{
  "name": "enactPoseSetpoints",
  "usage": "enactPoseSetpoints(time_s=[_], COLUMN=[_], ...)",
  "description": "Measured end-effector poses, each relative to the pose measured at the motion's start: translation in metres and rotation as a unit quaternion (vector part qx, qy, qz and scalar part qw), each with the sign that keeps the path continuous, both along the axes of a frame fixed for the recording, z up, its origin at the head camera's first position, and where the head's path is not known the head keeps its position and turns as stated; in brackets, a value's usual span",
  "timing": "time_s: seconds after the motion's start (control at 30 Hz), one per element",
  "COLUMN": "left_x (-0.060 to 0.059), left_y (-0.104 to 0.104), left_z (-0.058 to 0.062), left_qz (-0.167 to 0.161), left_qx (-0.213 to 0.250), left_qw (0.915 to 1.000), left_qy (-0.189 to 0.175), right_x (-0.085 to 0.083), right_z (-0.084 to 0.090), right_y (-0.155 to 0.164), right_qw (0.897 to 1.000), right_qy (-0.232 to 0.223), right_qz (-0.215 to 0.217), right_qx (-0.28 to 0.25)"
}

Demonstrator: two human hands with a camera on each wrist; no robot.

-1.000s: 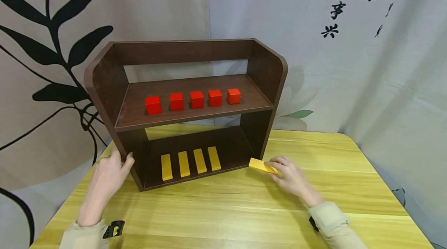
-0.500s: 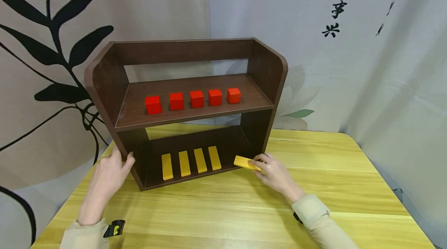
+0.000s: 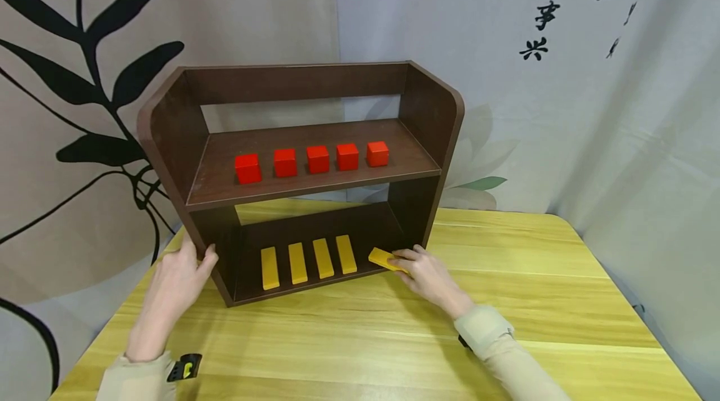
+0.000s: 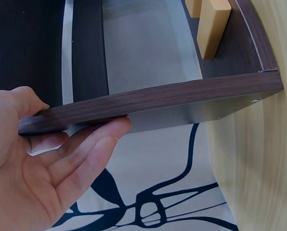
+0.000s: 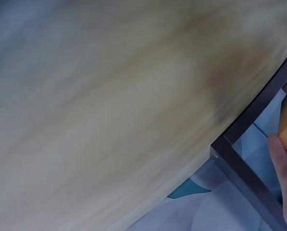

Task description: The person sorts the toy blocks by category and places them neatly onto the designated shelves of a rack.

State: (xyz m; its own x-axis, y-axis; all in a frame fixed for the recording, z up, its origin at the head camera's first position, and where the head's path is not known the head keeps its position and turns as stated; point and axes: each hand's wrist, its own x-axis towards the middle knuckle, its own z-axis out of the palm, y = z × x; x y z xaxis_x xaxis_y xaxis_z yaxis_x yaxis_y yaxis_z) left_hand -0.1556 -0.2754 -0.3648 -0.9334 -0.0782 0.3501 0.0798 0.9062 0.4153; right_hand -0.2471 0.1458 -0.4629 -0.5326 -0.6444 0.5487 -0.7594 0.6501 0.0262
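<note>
A dark brown two-tier wooden shelf [image 3: 298, 84] stands on the table. My left hand [image 3: 179, 279] grips the front edge of its left side panel; in the left wrist view the thumb lies on one face and the fingers [image 4: 88, 161] on the other. At the lower tier's right front, my right hand [image 3: 430, 279] pinches one end of a yellow rectangular block [image 3: 380, 257], whose free end points left over that tier. Several similar yellow blocks [image 3: 297, 263] stand in a row to its left. On the upper tier sits a row of several red cubes [image 3: 317, 160].
The light wood-grain table [image 3: 337, 345] extends in front of the shelf and to its right. Pale curtains [image 3: 478, 26] with printed leaves [image 3: 107, 150] and black characters hang behind. The shelf's right side panel [image 3: 430, 120] rises close behind my right hand.
My right hand has carried the yellow block leftward from beside the shelf's right front corner to the lower tier. The left hand has stayed on the side panel.
</note>
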Motion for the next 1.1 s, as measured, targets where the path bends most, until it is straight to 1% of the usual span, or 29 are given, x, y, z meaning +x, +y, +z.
enactPoseSetpoints(time_s=[0.13, 0.4, 0.6, 0.77, 0.9, 1.0, 1.1], left_x=[0.0, 0.001, 0.001, 0.002, 0.001, 0.001, 0.001], left_y=[0.0, 0.0, 0.0, 0.0, 0.0, 0.0, 0.0], left_z=[0.0, 0.0, 0.0, -0.001, -0.001, -0.001, -0.001], left_qz=[0.001, 0.002, 0.005, 0.004, 0.003, 0.003, 0.002], left_qx=[-0.001, -0.001, 0.0, -0.001, -0.002, -0.002, -0.003], left_qw=[1.0, 1.0, 0.9999, 1.0, 1.0, 1.0, 0.9999], left_qy=[0.0, -0.008, -0.01, -0.005, 0.001, 0.005, 0.009], right_x=[-0.001, 0.0, 0.002, 0.004, 0.006, 0.006, 0.008], right_z=[-0.001, -0.003, -0.004, -0.003, -0.002, -0.001, 0.0], right_y=[-0.007, -0.021, -0.025, -0.023, -0.02, -0.019, -0.02], right_qw=[1.0, 0.998, 0.995, 0.995, 0.997, 0.998, 0.997], right_qy=[-0.017, -0.06, -0.093, -0.093, -0.068, -0.055, -0.063], right_qz=[-0.005, -0.024, -0.012, 0.006, 0.019, 0.016, 0.009], right_qx=[0.014, 0.021, 0.041, 0.04, 0.023, 0.022, 0.032])
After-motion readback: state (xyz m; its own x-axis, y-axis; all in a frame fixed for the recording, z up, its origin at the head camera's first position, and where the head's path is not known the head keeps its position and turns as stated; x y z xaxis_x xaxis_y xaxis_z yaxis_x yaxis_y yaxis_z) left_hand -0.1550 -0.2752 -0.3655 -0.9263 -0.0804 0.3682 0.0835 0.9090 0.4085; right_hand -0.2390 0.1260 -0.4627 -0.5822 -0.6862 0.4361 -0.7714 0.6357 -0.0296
